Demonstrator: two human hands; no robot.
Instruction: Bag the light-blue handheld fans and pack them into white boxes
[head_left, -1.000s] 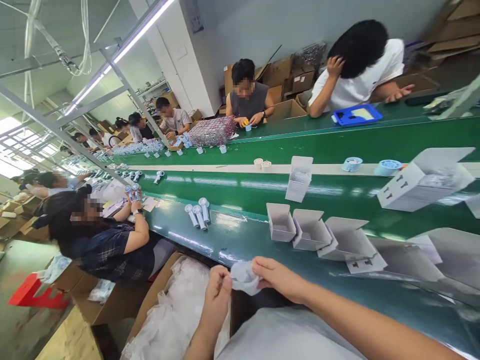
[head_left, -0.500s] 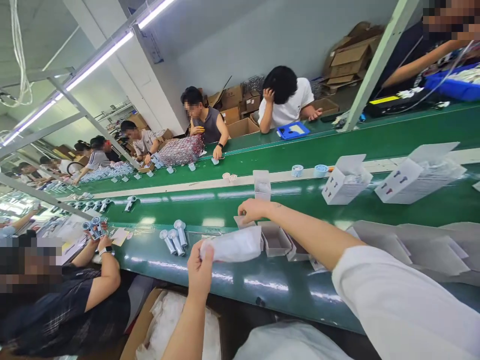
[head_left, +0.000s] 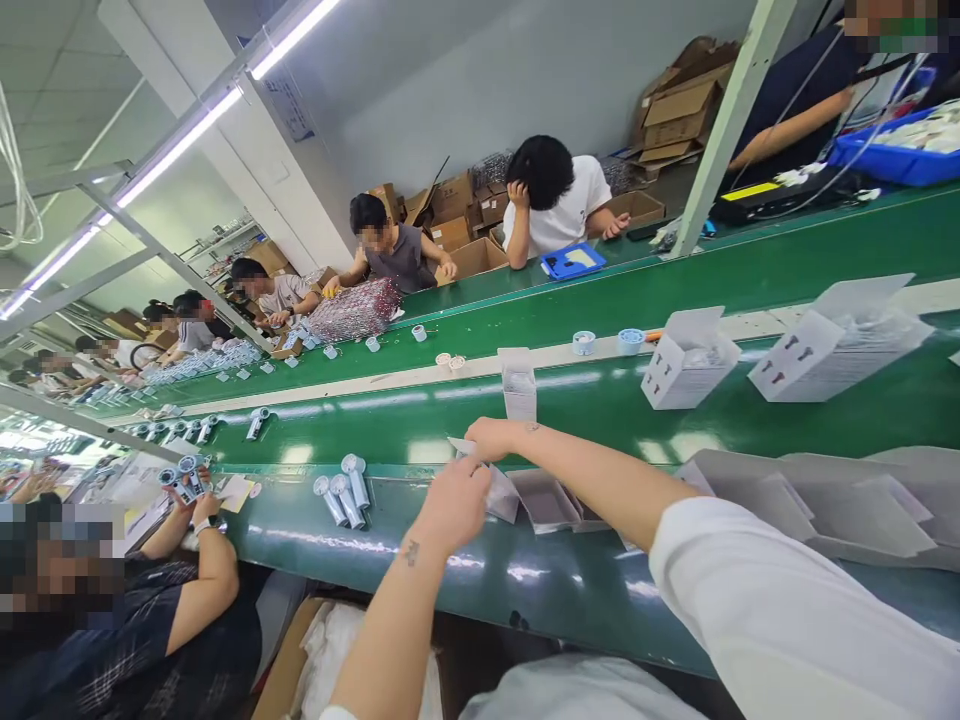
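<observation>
My right hand (head_left: 491, 438) grips the upper edge of an open small white box (head_left: 501, 497) standing on the green work surface. Its fingers are closed near a raised flap (head_left: 461, 446). My left hand (head_left: 454, 500) is at the mouth of the same box, fingers curled downward. What lies under those fingers is hidden, and the white wrapped packet from before is out of sight. Right beside stands another open box (head_left: 551, 503). Several light-blue handheld devices (head_left: 341, 492) lie to the left of my hands.
Beyond my hands, an upright white box (head_left: 519, 385) stands on the green conveyor belt (head_left: 405, 425). Two boxes filled with bagged items (head_left: 694, 355) are farther right. Nested open boxes (head_left: 817, 500) lie near my right arm. A co-worker (head_left: 202, 570) holds devices at left; others sit opposite.
My left hand has moved right and up to the box, and the white wrapped packet it held no longer shows. My right hand stays at the box. Across the belt, a co-worker's arm has drawn back.
</observation>
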